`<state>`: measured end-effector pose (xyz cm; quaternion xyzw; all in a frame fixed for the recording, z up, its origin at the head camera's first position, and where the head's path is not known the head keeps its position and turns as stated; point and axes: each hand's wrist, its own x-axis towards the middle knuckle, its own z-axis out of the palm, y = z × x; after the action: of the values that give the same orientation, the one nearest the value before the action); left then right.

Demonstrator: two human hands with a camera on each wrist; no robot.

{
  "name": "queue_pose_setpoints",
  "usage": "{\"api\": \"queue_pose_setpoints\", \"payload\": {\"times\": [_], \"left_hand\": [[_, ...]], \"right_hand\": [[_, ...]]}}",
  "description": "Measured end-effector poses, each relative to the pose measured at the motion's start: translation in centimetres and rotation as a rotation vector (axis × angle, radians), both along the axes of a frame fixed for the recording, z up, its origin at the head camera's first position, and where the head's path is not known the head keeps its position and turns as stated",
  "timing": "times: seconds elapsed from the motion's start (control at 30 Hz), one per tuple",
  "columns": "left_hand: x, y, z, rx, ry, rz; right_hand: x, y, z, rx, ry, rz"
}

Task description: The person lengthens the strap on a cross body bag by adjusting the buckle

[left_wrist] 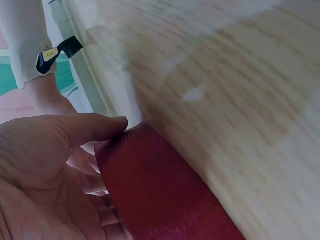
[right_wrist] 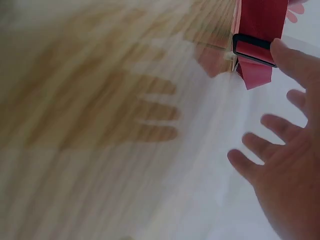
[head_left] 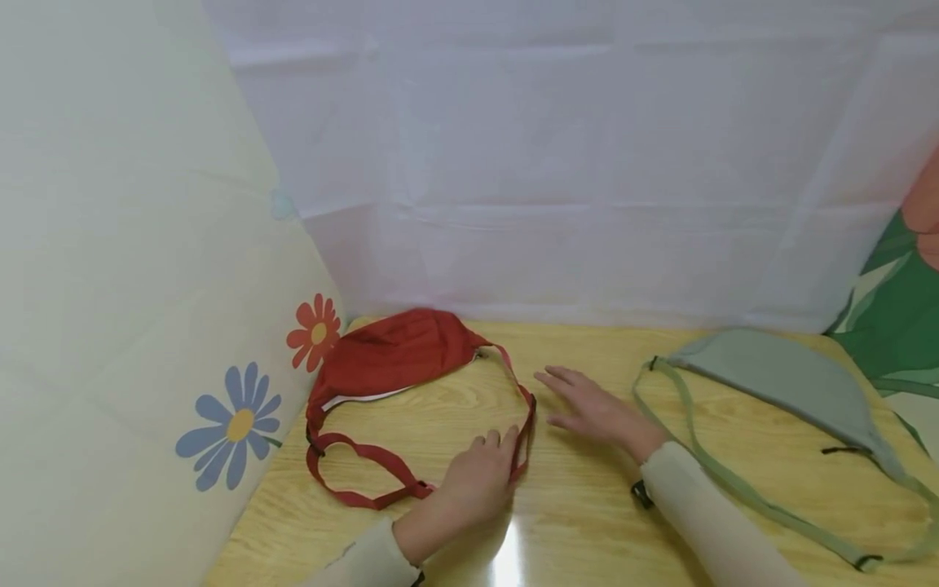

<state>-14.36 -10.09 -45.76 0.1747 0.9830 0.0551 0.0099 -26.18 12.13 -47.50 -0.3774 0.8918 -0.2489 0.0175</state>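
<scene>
A red waist bag lies at the left back of the table, its strap looped toward the front. My left hand is at the right part of that loop. In the left wrist view, the thumb rests on the edge of the red strap, with the fingers behind it, pinching it. My right hand hovers just right of the strap, fingers spread and holding nothing. Near it in the right wrist view is the strap's black slider buckle. Further right lies a grey-green waist bag with its green strap.
The wooden table meets a white cloth backdrop behind. A pale sheet with a printed blue flower stands along the left side. Green leaf print shows at the right edge.
</scene>
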Motion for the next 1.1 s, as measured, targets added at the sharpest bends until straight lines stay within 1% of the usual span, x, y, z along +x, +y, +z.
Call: {"api": "queue_pose_setpoints", "payload": {"times": [0.13, 0.23, 0.3, 0.4, 0.5, 0.6, 0.7, 0.77, 0.83, 1.0, 1.1], "left_hand": [[0.2, 0.0, -0.2, -0.012, -0.040, 0.004], [0.3, -0.1, -0.3, -0.012, -0.048, -0.003], [0.3, -0.2, -0.3, -0.010, -0.050, -0.008], [0.4, -0.4, 0.0, -0.010, -0.036, -0.013], [0.4, -0.7, 0.7, -0.008, 0.001, -0.019], [0.4, -1.4, 1.7, 0.030, 0.017, -0.025], [0.3, -2.2, 2.9, 0.097, -0.007, -0.008], [0.2, -2.8, 3.7, 0.138, -0.031, 0.007], [0.0, -3.3, 4.4, 0.184, -0.053, 0.027], [-0.7, -4.8, 5.8, 0.285, -0.067, 0.071], [-1.1, -5.6, 6.3, 0.312, -0.062, 0.103]], "right_hand": [[-0.4, -0.8, -0.2, 0.002, -0.070, 0.040], [-0.7, -1.4, -0.3, 0.016, -0.080, 0.076], [-0.9, -1.9, -0.4, 0.013, -0.051, 0.111], [-1.3, -2.5, -0.5, 0.007, 0.031, 0.173], [-1.4, -3.0, -0.5, 0.004, 0.097, 0.220], [-1.4, -3.3, -0.3, 0.003, 0.116, 0.231], [-1.6, -3.5, -0.2, 0.008, 0.133, 0.216], [-1.7, -3.6, -0.1, -0.012, 0.162, 0.216], [-1.8, -3.8, 0.0, -0.021, 0.170, 0.204], [-1.9, -4.2, 0.8, -0.032, 0.186, 0.178], [-1.8, -4.7, 1.4, -0.052, 0.252, 0.166]]}}
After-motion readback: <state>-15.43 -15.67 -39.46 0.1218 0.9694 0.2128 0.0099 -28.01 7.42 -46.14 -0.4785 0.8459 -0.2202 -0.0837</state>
